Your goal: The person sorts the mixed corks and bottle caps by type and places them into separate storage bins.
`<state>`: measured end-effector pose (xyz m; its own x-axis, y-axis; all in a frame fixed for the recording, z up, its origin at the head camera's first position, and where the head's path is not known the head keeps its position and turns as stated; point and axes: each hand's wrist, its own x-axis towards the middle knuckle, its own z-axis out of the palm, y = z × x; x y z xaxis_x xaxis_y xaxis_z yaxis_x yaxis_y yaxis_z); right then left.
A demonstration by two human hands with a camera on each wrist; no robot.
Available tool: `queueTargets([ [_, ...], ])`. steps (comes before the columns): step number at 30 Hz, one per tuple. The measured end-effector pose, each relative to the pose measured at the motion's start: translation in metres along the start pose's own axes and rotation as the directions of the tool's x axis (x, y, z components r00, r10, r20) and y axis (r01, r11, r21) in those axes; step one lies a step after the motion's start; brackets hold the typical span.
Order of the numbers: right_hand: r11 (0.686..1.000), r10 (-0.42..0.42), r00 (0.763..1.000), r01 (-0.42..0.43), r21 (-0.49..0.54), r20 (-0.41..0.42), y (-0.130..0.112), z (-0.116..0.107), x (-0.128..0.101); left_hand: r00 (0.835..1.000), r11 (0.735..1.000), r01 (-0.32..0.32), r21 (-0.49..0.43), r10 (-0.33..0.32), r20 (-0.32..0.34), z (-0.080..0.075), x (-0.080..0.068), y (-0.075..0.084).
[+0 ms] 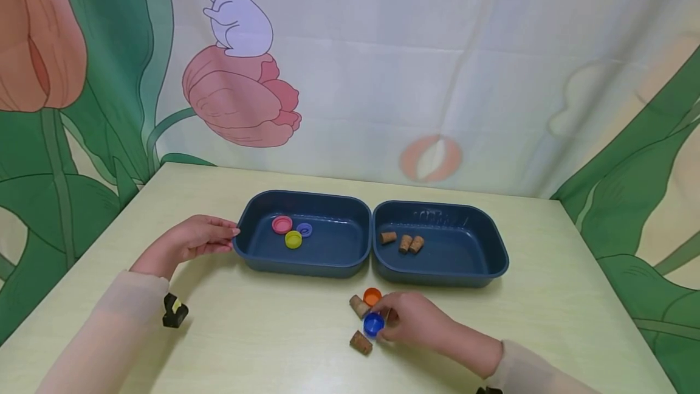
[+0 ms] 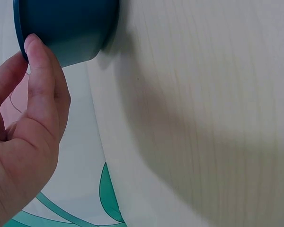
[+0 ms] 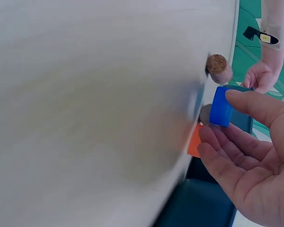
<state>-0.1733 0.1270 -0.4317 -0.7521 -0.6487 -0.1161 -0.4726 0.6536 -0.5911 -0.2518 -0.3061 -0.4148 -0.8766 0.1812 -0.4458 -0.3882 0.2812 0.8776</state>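
Observation:
My right hand [image 1: 412,320] pinches a blue bottle cap [image 1: 374,324] between thumb and fingers, low over the table. In the right wrist view the thumb lies on one side of the blue cap [image 3: 221,106] with fingertips opposite. Right by these fingers are an orange cap [image 1: 372,297] and a cork [image 1: 359,306]; another cork [image 1: 361,343] lies nearer the front. My left hand [image 1: 205,238] holds the rim at the left end of a dark blue tray [image 1: 312,267]. Thumb and fingertips meet that rim in the left wrist view [image 2: 35,101].
Inside the left tray lie a pink cap [image 1: 282,224], a yellow cap [image 1: 293,239] and a purple ring-like cap [image 1: 304,230]. A second blue tray [image 1: 437,275] adjoins it on the right, with three corks [image 1: 405,243] inside. Behind the table [image 1: 262,333] hangs a printed curtain [image 1: 355,90].

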Motion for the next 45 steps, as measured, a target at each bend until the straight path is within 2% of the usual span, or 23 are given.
queueTargets([
  [8, 0.998, 0.012, 1.0, -0.012, 0.065, 0.002, -0.002, -0.013, -0.001, 1.0, 1.0, 0.012, 0.004, -0.011, -0.007, 0.0, -0.001, 0.0],
  [17, 0.999, -0.02, 1.0, 0.02, -0.027, 0.006, -0.009, -0.031, 0.002, 1.0, 1.0, 0.001, 0.006, -0.001, 0.005, -0.003, 0.001, -0.003],
  [22, 1.0, 0.009, 1.0, -0.009, -0.017, 0.005, -0.013, -0.043, 0.004, 1.0, 1.0, 0.002, 0.007, -0.002, 0.002, -0.002, 0.001, -0.003],
  [29, 1.0, 0.005, 1.0, -0.005, 0.011, 0.023, -0.014, -0.059, 0.008, 1.0, 1.0, 0.006, 0.01, -0.006, -0.003, 0.0, -0.001, 0.0],
  [40, 0.998, 0.03, 0.999, -0.028, -0.05, 0.032, -0.02, -0.082, 0.018, 1.0, 1.0, 0.001, 0.001, -0.001, 0.001, 0.0, -0.001, -0.001],
  [45, 0.999, 0.04, 0.998, -0.039, -0.037, 0.037, -0.022, -0.092, 0.028, 1.0, 1.0, 0.011, 0.008, -0.011, -0.011, 0.001, -0.001, 0.002],
])
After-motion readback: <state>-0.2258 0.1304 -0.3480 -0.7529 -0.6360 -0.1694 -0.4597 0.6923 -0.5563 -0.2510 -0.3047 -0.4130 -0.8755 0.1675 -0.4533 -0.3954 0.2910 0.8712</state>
